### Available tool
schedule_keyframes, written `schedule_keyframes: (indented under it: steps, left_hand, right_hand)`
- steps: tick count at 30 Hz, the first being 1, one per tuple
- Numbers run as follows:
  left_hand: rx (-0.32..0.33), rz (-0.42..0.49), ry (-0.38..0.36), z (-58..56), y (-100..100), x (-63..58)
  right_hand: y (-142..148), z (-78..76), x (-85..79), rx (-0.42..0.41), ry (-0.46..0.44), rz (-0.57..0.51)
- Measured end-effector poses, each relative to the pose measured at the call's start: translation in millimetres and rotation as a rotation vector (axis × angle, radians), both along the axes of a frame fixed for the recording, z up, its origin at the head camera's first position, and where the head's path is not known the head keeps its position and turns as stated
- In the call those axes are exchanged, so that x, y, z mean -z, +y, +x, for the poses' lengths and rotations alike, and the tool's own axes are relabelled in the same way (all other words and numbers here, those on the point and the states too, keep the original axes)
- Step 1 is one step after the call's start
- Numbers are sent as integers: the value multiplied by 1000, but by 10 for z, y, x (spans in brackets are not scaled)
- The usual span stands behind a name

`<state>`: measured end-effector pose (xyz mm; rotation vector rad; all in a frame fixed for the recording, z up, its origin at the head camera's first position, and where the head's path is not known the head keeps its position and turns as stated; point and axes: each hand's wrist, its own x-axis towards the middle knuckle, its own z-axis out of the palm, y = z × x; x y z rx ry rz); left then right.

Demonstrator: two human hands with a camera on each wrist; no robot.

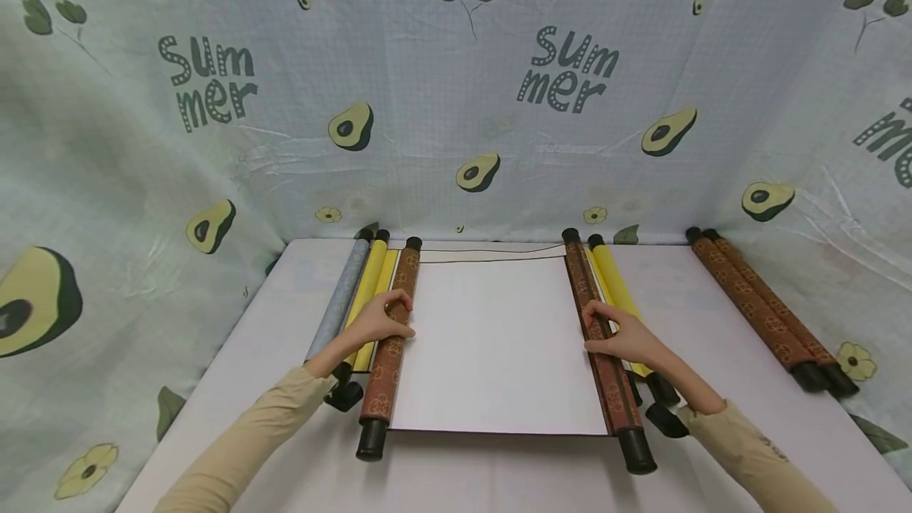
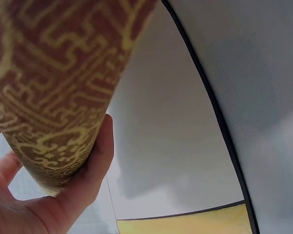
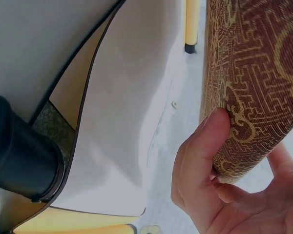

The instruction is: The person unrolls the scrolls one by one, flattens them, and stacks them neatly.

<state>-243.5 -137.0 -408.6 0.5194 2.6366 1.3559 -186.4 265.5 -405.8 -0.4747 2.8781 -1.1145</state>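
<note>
A scroll lies partly unrolled in the head view, its white sheet (image 1: 499, 339) stretched between two brown patterned rolls with black end caps. My left hand (image 1: 378, 321) grips the left brown roll (image 1: 385, 378) near its middle, thumb on one side and fingers on the other. On the opposite side, my right hand (image 1: 627, 335) holds the right brown roll (image 1: 618, 390) in the same way. Both wrist views show the gold-patterned brocade close up, with the left thumb (image 2: 95, 161) and the right hand (image 3: 200, 161) against it.
Beneath and beside the scroll lie yellow rolls (image 1: 366, 291) on the left and another yellow roll (image 1: 616, 275) on the right. A grey roll (image 1: 338, 299) is at the far left. Two more brown rolls (image 1: 751, 311) rest by the right edge of the white table (image 1: 720, 386).
</note>
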Motion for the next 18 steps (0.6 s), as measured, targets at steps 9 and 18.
schedule_keyframes:
  steps: [9, 18]
  left_hand:
    - [-3, -12, 12, -24, -22, -19]
    - [-44, -10, -46, 8, -44, -82]
  right_hand:
    - [65, 0, -48, 12, 1, -3]
    - [133, -15, -91, 31, -2, 29]
